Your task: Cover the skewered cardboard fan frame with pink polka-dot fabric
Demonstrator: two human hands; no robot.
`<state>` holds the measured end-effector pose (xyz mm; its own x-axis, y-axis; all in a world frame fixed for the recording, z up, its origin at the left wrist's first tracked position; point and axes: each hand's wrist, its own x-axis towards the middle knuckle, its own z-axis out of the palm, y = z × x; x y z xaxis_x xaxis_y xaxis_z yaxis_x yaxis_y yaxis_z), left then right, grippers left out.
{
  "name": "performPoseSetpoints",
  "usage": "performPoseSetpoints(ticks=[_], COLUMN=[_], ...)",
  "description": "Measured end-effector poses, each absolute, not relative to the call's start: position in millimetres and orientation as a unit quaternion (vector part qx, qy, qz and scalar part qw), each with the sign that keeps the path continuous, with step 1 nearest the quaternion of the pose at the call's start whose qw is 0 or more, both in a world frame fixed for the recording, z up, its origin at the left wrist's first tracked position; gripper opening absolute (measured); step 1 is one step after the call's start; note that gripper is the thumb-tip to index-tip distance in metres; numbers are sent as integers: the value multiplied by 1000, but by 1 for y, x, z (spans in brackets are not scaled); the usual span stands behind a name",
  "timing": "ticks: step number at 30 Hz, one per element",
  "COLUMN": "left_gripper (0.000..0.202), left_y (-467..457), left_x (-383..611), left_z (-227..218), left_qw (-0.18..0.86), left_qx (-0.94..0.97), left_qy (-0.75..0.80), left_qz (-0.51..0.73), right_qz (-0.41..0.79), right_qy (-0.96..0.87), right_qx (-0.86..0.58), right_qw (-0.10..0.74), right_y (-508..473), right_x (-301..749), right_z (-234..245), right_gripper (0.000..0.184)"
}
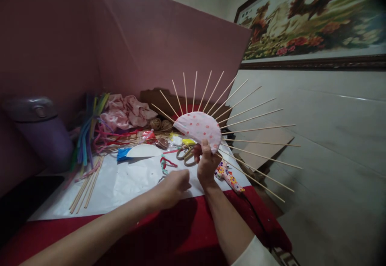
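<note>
My right hand (206, 163) holds up a half-disc covered in pink dotted cloth (199, 127), its thumb pressed on the near face by the lower corner. Many thin wooden sticks (256, 118) fan out from the curved edge of the half-disc. To the left and lower, my left hand (175, 187) is closed with its fingers curled; whether anything is inside them is hidden. Scissors (188, 156) with tan handles lie behind the hands. A red and green pipe cleaner piece (165, 163) rests just beyond my left hand. A flower-patterned glue gun (229, 176) lies right of my right wrist.
Loose wooden sticks (86, 187), a white half-disc (144, 151) and a blue packet (122, 154) lie on the white sheet (132, 181). Farther back are pipe cleaners (86, 125), pink cloth (128, 111) and twine balls (159, 124). A purple bottle (42, 133) stands left.
</note>
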<state>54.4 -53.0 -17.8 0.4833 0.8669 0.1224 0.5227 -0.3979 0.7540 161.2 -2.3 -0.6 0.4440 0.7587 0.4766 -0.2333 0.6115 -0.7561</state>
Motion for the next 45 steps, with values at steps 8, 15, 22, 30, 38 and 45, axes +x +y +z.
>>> performPoseSetpoints(ticks=[8,15,22,30,38,45], left_gripper=[36,29,18,20,22,24], left_y=[-78,-88,-90,-86,-89,-93], left_x=[24,24,18,18,24,29], left_z=[26,27,19,10,8,7], left_qw=[748,772,759,698,721,698], left_qx=[438,391,420,444,414,447], left_qy=[277,254,246,330,317,328], left_qz=[415,433,432,454,457,453], right_qz=[329,319,321,314,318,319], right_qy=[-391,-411,-422,-431,-434,-436], right_qx=[-320,-335,-314,-324,-322,-328], right_qw=[798,786,788,781,779,775], right_y=[-7,-7,-5,-6,-10,-11], right_x=[163,162,162,161,159,158], right_z=[6,2,-1,-2,0,1], right_gripper=[35,34,32,33,35,37])
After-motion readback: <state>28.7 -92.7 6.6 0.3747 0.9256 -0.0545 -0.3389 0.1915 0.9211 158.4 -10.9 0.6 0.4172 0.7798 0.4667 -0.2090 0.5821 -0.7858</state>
